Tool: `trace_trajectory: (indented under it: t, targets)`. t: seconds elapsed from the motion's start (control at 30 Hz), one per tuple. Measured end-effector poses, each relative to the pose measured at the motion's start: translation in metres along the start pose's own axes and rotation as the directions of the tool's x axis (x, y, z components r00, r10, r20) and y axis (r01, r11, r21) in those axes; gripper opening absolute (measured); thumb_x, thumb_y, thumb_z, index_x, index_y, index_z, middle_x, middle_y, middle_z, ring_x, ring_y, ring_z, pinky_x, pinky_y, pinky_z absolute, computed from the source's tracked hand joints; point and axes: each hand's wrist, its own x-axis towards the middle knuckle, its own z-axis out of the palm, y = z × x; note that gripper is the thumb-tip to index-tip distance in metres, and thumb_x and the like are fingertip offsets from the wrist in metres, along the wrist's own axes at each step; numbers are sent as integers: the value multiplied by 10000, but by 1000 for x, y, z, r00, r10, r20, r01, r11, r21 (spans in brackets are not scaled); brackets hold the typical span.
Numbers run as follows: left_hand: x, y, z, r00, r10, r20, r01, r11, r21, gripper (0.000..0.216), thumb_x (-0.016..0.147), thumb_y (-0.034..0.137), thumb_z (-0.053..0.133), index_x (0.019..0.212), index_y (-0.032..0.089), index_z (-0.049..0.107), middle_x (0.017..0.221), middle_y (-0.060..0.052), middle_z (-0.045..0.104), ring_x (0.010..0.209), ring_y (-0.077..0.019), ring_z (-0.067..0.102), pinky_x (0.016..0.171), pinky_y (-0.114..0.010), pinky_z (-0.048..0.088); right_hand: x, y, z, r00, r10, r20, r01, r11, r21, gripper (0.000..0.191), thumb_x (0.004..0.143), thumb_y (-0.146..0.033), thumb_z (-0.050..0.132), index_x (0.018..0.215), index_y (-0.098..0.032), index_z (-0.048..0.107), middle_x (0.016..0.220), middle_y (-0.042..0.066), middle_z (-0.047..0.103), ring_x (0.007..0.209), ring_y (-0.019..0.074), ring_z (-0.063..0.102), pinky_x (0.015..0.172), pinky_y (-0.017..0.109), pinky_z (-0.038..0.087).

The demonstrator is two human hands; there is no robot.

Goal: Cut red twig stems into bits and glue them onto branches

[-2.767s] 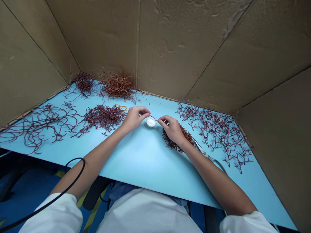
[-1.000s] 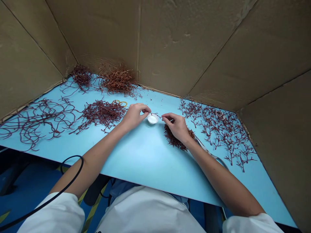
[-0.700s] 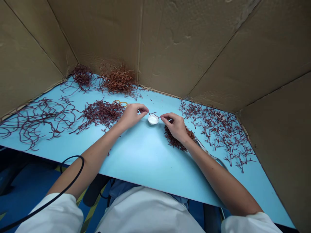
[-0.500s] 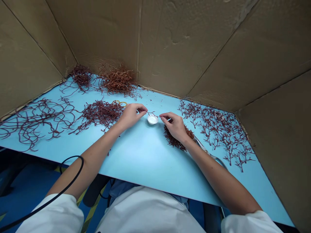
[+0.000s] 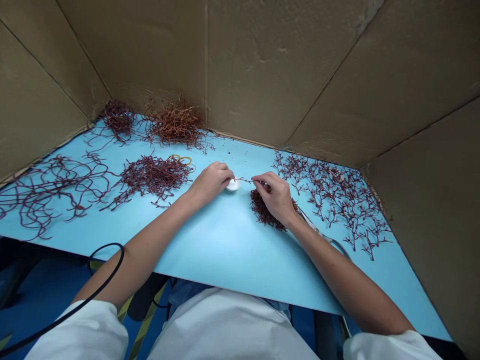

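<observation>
As your right hand (image 5: 275, 195) pinches one end of the reddish-brown twig (image 5: 245, 180) and your left hand (image 5: 212, 181) seems closed on the other, pinch lightly. Steady it between both hands, near the white cup (image 5: 233, 186) by the left one.

Reddish twig (image 5: 245, 180) (white dish (image 5: 233, 186)).

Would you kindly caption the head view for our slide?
A thin twig between left hand and right hand, near a white dish.
</observation>
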Motion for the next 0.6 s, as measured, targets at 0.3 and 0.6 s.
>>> trace_trajectory:
  t: [0.3, 0.6]
  targets:
    - [3, 10, -2, 995, 18, 97, -29, 994, 109, 198, 953, 105, 629, 973, 138, 824, 951, -137, 772, 929, -284, 683, 835, -381, 533, -4, 3, 2, 1000, -13, -5, 12, 1000, -17, 146, 1012, -205, 629, 1006, -227, 773, 933, 67, 759, 818, 206, 704, 746, 327, 555]
    - [0, 9, -8, 992, 28, 120, -39, 995, 93, 196, 969, 125, 638, 1022, 148, 825, 972, -121, 790, 936, -277, 693, 859, -380, 522, -6, 2, 0, 1000, 10, 7, -10, 1000, -15, 144, 1005, -206, 634, 1004, -235, 775, 933, 65, 761, 822, 211, 709, 744, 331, 558]
